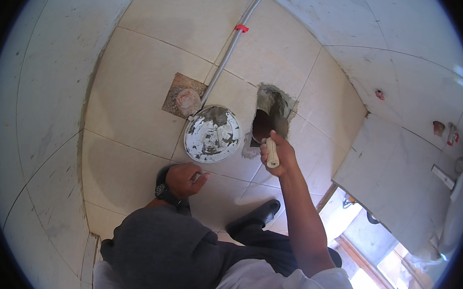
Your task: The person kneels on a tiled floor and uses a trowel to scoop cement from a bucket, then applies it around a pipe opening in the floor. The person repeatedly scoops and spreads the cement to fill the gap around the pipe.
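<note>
On the tiled floor (134,108), the right hand's (281,158) fingers grasp a trowel (273,155), long axis pointing forward at the hole (261,124); the left hand's (184,180) fingers curl, grip unclear.

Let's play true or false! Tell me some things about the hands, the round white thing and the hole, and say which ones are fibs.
1. The right hand holds a hand tool by its pale handle. True.
2. The round white disc is spotless. False: it has grey smears on it.
3. The left hand has a dark watch at its wrist. True.
4. The tool is over the disc. False: it is at the hole.
5. A red band is on the grey pipe. True.
</note>
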The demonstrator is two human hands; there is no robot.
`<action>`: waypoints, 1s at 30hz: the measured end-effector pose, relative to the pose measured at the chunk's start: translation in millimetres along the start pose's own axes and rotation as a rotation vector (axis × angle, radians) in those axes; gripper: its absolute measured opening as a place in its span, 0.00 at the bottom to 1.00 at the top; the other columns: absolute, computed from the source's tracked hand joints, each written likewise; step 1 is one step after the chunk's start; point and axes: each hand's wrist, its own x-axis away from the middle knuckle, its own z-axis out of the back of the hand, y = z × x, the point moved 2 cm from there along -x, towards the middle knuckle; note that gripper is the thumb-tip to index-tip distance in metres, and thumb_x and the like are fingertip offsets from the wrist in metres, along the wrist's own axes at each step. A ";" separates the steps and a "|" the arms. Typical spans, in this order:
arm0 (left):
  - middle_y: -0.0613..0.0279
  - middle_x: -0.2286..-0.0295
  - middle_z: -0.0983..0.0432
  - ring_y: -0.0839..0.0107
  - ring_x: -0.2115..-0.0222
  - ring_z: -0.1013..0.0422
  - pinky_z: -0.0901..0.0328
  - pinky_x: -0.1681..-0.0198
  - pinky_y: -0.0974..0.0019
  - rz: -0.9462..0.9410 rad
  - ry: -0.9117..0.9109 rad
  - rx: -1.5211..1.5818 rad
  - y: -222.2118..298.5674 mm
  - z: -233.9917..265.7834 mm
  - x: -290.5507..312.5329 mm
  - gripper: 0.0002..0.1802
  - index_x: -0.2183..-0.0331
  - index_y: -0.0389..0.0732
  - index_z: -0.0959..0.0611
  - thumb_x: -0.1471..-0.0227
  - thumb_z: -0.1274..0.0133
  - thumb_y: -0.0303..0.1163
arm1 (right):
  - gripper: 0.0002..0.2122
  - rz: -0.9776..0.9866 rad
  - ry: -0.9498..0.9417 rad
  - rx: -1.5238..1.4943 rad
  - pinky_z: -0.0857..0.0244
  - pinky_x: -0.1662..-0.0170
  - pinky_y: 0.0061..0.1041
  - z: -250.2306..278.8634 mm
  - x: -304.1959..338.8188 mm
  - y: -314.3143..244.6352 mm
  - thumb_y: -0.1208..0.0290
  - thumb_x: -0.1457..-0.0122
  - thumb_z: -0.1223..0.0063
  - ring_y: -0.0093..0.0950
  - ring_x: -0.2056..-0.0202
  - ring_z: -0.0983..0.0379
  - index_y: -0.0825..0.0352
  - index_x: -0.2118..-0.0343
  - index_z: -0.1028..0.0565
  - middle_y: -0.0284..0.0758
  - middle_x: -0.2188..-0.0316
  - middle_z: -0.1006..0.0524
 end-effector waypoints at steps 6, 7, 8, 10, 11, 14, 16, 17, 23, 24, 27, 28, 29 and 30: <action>0.63 0.84 0.29 0.64 0.86 0.30 0.36 0.81 0.61 -0.004 -0.002 -0.012 0.8 1.7 0.4 0.13 0.75 0.44 0.19 0.51 0.30 0.36 | 0.18 0.003 -0.017 -0.034 0.32 0.80 0.22 7.8 -9.0 -11.5 0.54 0.30 0.49 0.24 0.80 0.30 0.68 0.64 0.28 0.33 0.78 0.28; 0.63 0.85 0.29 0.64 0.86 0.30 0.36 0.81 0.61 0.006 -0.003 0.006 1.0 1.4 0.2 0.13 0.75 0.44 0.19 0.51 0.30 0.36 | 0.18 0.012 -0.021 -0.037 0.32 0.80 0.22 9.5 -4.8 -9.9 0.54 0.30 0.50 0.24 0.80 0.30 0.68 0.64 0.28 0.33 0.78 0.28; 0.63 0.85 0.29 0.64 0.86 0.30 0.36 0.81 0.61 -0.001 -0.002 -0.008 1.3 1.2 -0.1 0.13 0.75 0.44 0.19 0.51 0.30 0.37 | 0.18 0.019 0.005 -0.038 0.32 0.80 0.22 10.7 -0.3 -7.7 0.54 0.30 0.50 0.24 0.80 0.30 0.68 0.63 0.28 0.33 0.78 0.28; 0.63 0.85 0.29 0.64 0.86 0.30 0.36 0.81 0.61 0.007 0.008 0.016 1.1 1.5 -0.4 0.13 0.75 0.45 0.19 0.51 0.30 0.37 | 0.17 0.044 -0.004 -0.073 0.32 0.80 0.22 10.3 10.3 -1.9 0.55 0.29 0.51 0.25 0.81 0.30 0.68 0.63 0.28 0.33 0.78 0.28; 0.64 0.85 0.29 0.64 0.86 0.30 0.36 0.81 0.61 -0.002 0.012 -0.003 1.0 1.7 -0.3 0.13 0.75 0.45 0.19 0.51 0.30 0.37 | 0.17 0.049 0.026 -0.094 0.32 0.80 0.22 10.0 15.8 1.1 0.55 0.29 0.51 0.25 0.81 0.30 0.68 0.63 0.28 0.33 0.78 0.28; 0.63 0.85 0.29 0.64 0.86 0.30 0.36 0.82 0.61 0.005 0.012 -0.004 0.9 1.5 0.5 0.13 0.75 0.44 0.19 0.51 0.30 0.37 | 0.17 0.047 0.037 -0.104 0.32 0.79 0.22 8.7 31.0 7.7 0.55 0.29 0.51 0.24 0.80 0.30 0.68 0.62 0.28 0.33 0.77 0.28; 0.63 0.85 0.28 0.64 0.86 0.30 0.36 0.82 0.61 0.019 -0.004 0.010 1.1 0.3 0.0 0.13 0.75 0.44 0.19 0.51 0.30 0.37 | 0.17 0.038 0.020 -0.078 0.32 0.79 0.22 5.7 30.9 7.9 0.54 0.30 0.50 0.24 0.80 0.30 0.67 0.62 0.28 0.33 0.77 0.27; 0.63 0.85 0.29 0.64 0.86 0.30 0.36 0.82 0.61 0.010 -0.008 -0.007 1.3 -0.2 -0.6 0.13 0.75 0.44 0.19 0.51 0.30 0.37 | 0.17 0.028 -0.007 -0.070 0.32 0.79 0.22 4.7 29.0 7.0 0.54 0.30 0.50 0.24 0.80 0.30 0.67 0.62 0.28 0.33 0.76 0.27; 0.63 0.85 0.29 0.64 0.86 0.30 0.37 0.82 0.61 0.004 -0.004 0.001 2.2 2.9 -1.8 0.13 0.75 0.44 0.19 0.51 0.30 0.36 | 0.17 -0.070 -0.014 -0.131 0.31 0.79 0.23 3.3 -9.4 -8.3 0.54 0.30 0.50 0.25 0.80 0.30 0.67 0.63 0.28 0.34 0.76 0.27; 0.63 0.85 0.29 0.64 0.86 0.30 0.37 0.82 0.61 0.006 -0.004 0.004 2.0 3.3 -1.5 0.13 0.75 0.44 0.19 0.51 0.30 0.36 | 0.17 -0.053 -0.036 -0.106 0.31 0.79 0.23 6.8 -9.1 -8.6 0.54 0.29 0.51 0.25 0.80 0.30 0.67 0.63 0.28 0.34 0.76 0.27; 0.62 0.85 0.29 0.63 0.86 0.30 0.36 0.82 0.61 0.009 0.000 0.008 1.8 2.5 -0.8 0.13 0.75 0.44 0.19 0.51 0.30 0.36 | 0.17 -0.016 -0.021 -0.070 0.32 0.79 0.22 19.5 6.0 -4.8 0.54 0.29 0.51 0.25 0.80 0.30 0.67 0.63 0.28 0.34 0.76 0.27; 0.62 0.85 0.29 0.63 0.86 0.30 0.36 0.82 0.60 0.013 0.001 0.025 1.3 2.0 -1.1 0.13 0.75 0.44 0.19 0.51 0.30 0.37 | 0.17 -0.018 -0.007 -0.074 0.32 0.80 0.23 22.5 13.9 -2.8 0.53 0.29 0.52 0.25 0.80 0.30 0.66 0.63 0.28 0.34 0.77 0.27; 0.62 0.85 0.29 0.63 0.86 0.30 0.36 0.82 0.60 0.003 0.000 0.009 1.0 1.7 -1.5 0.13 0.75 0.44 0.19 0.51 0.30 0.37 | 0.18 -0.020 0.026 -0.084 0.32 0.80 0.23 24.3 21.9 -0.6 0.53 0.29 0.52 0.25 0.80 0.30 0.66 0.63 0.28 0.34 0.77 0.27; 0.62 0.85 0.29 0.63 0.86 0.30 0.36 0.82 0.60 -0.002 0.000 0.008 0.6 1.7 -2.0 0.13 0.75 0.44 0.19 0.50 0.30 0.37 | 0.18 -0.013 0.005 -0.083 0.32 0.80 0.22 24.2 30.4 2.2 0.53 0.29 0.52 0.25 0.81 0.30 0.67 0.62 0.28 0.35 0.77 0.27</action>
